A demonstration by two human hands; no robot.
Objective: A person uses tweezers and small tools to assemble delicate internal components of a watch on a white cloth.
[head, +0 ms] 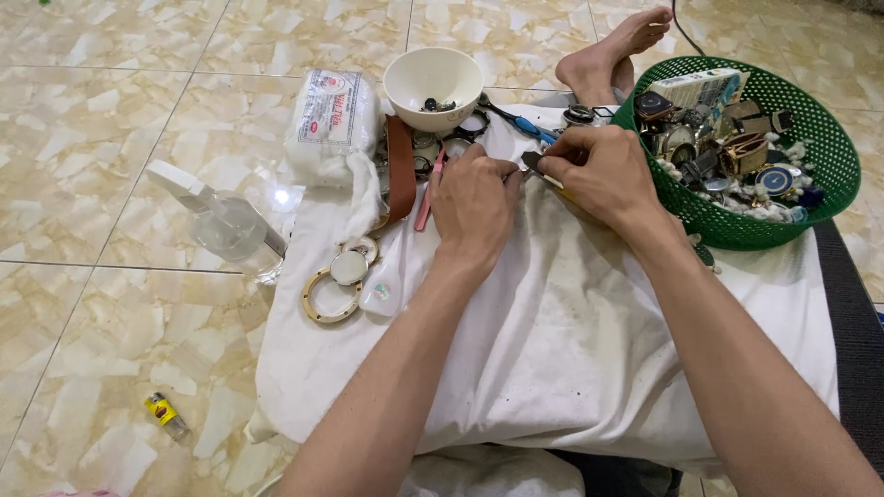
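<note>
Seated on a marble-patterned tile floor [110, 138], I work over a stained white cloth [552, 340] spread across my lap, my left hand [474, 204] and right hand [599, 175] pinched together on a small dark metal part [531, 162], most likely a watch piece; both hands are closed tight on it, fingertips nearly meeting, the part held just above the cloth. Just left of the grip lie a pink-handled tool [428, 195], a brown leather strap [400, 175] and, nearer me, a brass-coloured ring and round glass [339, 281]. Beyond the grip stand a white ceramic bowl [433, 85] holding a few dark bits, and blue-handled pliers [520, 122]. To the right of the grip, a green plastic mesh basket [820, 138] is heaped with watch cases and parts, which suggests much sorting or repair remains; several pieces already lie apart on the cloth. Farther left are a wrapped white cotton pack [333, 118] and a clear spray bottle [221, 221]. My bare feet [612, 55] rest beyond.
</note>
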